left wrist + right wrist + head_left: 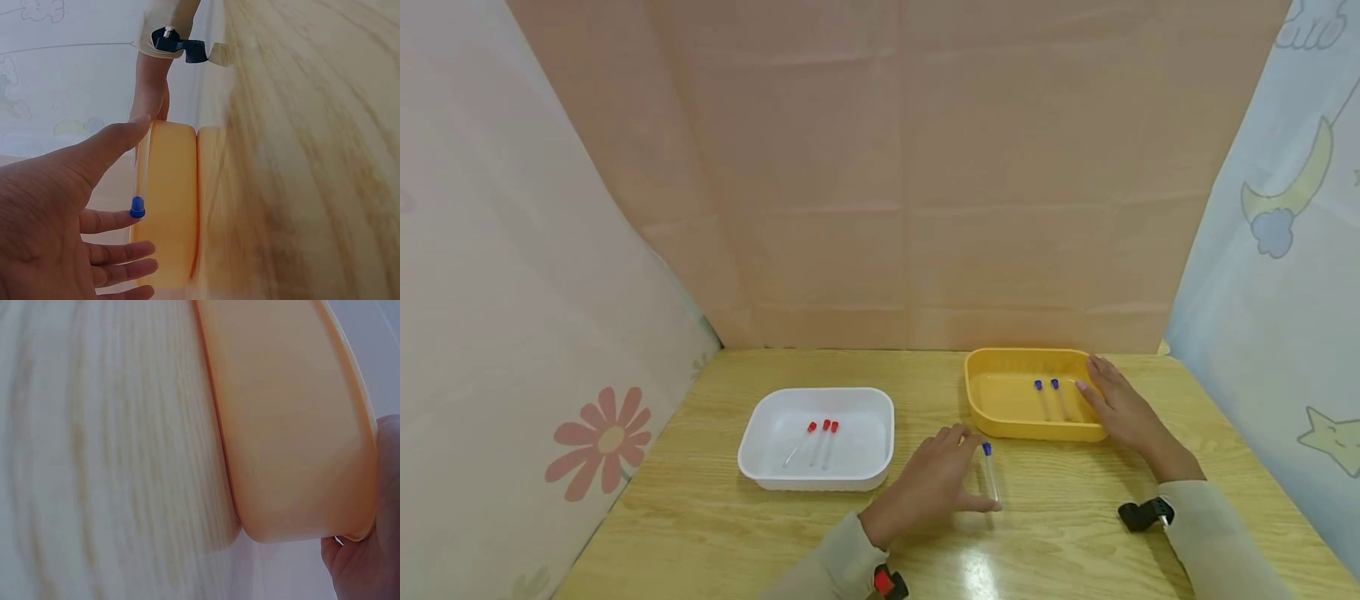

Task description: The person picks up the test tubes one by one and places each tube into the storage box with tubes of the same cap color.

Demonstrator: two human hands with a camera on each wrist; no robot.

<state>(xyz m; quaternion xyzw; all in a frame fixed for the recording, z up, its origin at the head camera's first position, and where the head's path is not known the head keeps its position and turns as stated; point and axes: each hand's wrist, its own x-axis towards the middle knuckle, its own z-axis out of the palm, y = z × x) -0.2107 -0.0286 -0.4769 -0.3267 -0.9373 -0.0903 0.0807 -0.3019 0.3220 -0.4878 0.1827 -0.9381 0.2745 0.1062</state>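
My left hand (pixel 931 477) pinches a clear, thin tube with a blue cap (pixel 992 475) lengthwise, index finger at the cap and thumb at the lower end. In the left wrist view the blue cap (pixel 137 207) shows at the index fingertip, while the clear body is hard to make out. My right hand (pixel 1126 414) grips the right rim of a yellow tray (pixel 1030 430), thumb over the inner side. Two blue-capped tubes (pixel 1059 400) lie inside that tray. The right wrist view shows the tray's outer wall (pixel 287 425) and part of my right hand (pixel 375 562).
Left of my left hand stands a white tray (pixel 820 482) holding three red-capped tubes (pixel 817 450). Both trays rest on a wood-grain table (pixel 685 517). A brown sheet (pixel 895 183) hangs behind, with printed curtains (pixel 512 292) at the sides.
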